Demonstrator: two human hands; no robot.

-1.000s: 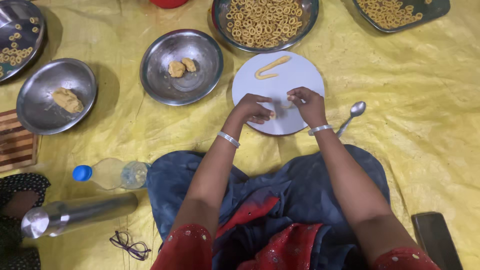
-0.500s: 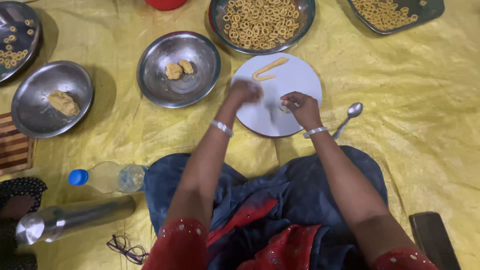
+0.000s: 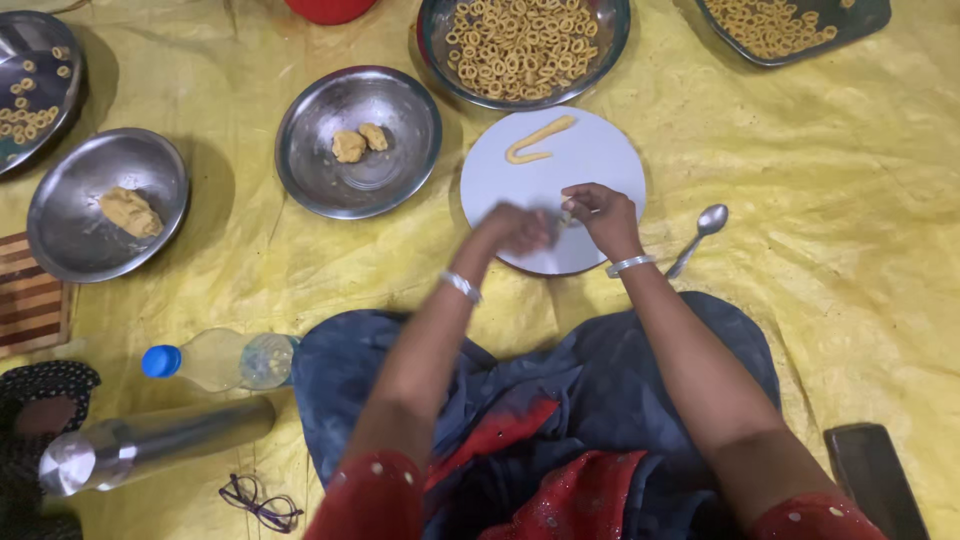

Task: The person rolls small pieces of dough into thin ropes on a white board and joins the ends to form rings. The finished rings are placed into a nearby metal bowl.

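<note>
A round white board [image 3: 590, 160] lies on the yellow sheet in front of me, with a bent strip of dough [image 3: 538, 139] near its far edge. My left hand [image 3: 515, 230] is blurred over the board's near edge. My right hand [image 3: 600, 215] sits beside it, fingers pinched on a small piece of dough [image 3: 565, 216] between the two hands. Whether the left hand also grips the dough is unclear.
A steel plate [image 3: 300, 150] with two dough lumps lies left of the board. A steel bowl [image 3: 60, 230] with one lump is further left. Trays of dough rings [image 3: 520, 40] line the top. A spoon [image 3: 700, 230] lies right; bottle [image 3: 215, 360], steel flask [image 3: 150, 445] and glasses [image 3: 258, 503] lie lower left.
My left hand has moved back across the board's near edge toward the right hand. The view has shifted slightly. The right hand stays at the board.
</note>
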